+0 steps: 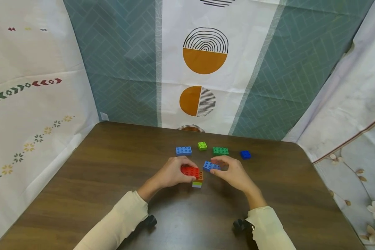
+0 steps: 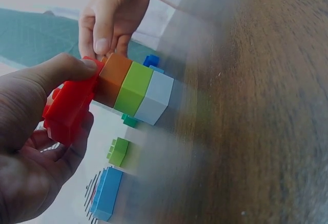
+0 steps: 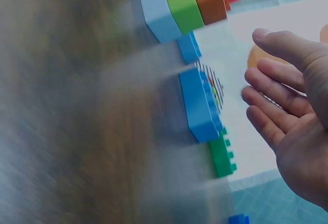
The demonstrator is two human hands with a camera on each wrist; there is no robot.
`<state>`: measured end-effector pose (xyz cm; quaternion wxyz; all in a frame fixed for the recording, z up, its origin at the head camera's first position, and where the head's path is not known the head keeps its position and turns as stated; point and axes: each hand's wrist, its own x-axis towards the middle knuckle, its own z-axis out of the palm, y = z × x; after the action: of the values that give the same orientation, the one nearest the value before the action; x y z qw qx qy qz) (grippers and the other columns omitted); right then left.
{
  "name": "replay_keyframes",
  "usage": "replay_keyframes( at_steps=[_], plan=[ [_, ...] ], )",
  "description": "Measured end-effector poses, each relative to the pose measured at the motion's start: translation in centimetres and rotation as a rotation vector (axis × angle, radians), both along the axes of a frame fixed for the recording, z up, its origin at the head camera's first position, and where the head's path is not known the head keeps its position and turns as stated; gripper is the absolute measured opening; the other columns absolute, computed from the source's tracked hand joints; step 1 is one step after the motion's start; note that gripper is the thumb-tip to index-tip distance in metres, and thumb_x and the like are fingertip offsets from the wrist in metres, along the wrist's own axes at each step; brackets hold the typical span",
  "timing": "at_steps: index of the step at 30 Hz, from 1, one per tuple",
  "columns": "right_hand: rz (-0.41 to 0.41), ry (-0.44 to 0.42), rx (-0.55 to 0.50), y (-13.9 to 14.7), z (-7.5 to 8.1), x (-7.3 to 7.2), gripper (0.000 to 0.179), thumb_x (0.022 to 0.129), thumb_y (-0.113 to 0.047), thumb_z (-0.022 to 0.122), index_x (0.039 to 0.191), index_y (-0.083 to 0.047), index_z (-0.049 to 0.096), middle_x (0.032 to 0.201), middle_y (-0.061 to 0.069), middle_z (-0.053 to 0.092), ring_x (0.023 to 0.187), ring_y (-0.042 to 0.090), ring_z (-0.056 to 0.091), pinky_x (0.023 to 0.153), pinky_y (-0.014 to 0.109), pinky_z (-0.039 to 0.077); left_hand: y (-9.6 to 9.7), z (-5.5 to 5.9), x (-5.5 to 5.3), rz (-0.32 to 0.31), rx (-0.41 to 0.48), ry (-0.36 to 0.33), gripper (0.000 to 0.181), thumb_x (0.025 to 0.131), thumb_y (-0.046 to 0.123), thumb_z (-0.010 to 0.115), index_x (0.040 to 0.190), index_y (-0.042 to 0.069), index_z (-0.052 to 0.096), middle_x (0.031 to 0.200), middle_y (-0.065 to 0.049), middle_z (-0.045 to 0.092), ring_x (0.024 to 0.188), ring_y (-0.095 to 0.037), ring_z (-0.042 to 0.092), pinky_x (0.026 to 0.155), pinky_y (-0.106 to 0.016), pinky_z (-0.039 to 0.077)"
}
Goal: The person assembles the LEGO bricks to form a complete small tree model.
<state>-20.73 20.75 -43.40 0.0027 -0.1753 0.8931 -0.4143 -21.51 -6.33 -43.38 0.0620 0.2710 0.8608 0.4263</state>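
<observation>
My left hand (image 1: 174,172) pinches a red brick (image 1: 190,171) between thumb and fingers. That brick sits on an orange brick (image 2: 114,78), the top of a short stack with a lime brick (image 2: 133,87) under it and a pale grey-white brick (image 2: 155,97) at the bottom. In the head view the red brick overhangs the stack to the left. A blue brick (image 3: 197,107) lies on the table just right of the stack. Over it hovers my right hand (image 1: 232,172), fingers extended and thumb apart; the right wrist view shows a gap between them and the brick.
Behind the hands lie another blue brick (image 1: 183,151), a small lime brick (image 1: 202,146), a green brick (image 1: 220,151) and a small dark blue brick (image 1: 245,155). Patterned cloth (image 1: 125,69) hangs along the back and sides of the brown wooden table (image 1: 112,152).
</observation>
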Motion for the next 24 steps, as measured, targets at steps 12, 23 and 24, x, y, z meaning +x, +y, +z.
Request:
replay_keyframes(
  at_steps=[12,23,24],
  plan=[
    [-0.051,-0.082,0.009,2.1,-1.6,-3.0,0.044,0.091,-0.024,0.079,0.13,-0.006,0.068,0.128,0.011,0.072,0.117,0.034,0.065,0.102,0.055,0.053,-0.1,-0.1,-0.1,-0.004,0.005,-0.02,0.032,0.085,0.024,0.084,0.116,0.019,0.076,0.115,0.004,0.074,0.104,-0.014,0.059,0.084,-0.028,0.054],
    [0.01,-0.127,0.045,1.8,-3.0,-3.9,0.043,0.089,-0.022,0.081,0.127,-0.005,0.069,0.121,0.014,0.072,0.107,0.026,0.066,0.093,0.037,0.057,-0.2,0.0,-0.1,-0.003,0.005,-0.023,0.032,0.085,0.024,0.084,0.116,0.018,0.076,0.115,0.003,0.074,0.104,-0.015,0.058,0.087,-0.03,0.052],
    [0.007,-0.134,0.048,1.7,-3.1,-4.0,0.042,0.089,-0.022,0.082,0.127,-0.006,0.07,0.12,0.013,0.073,0.106,0.025,0.066,0.091,0.035,0.057,-0.2,0.0,-0.1,-0.004,0.004,-0.022,0.032,0.085,0.024,0.084,0.116,0.019,0.076,0.115,0.003,0.074,0.104,-0.015,0.058,0.086,-0.03,0.052]
  ],
)
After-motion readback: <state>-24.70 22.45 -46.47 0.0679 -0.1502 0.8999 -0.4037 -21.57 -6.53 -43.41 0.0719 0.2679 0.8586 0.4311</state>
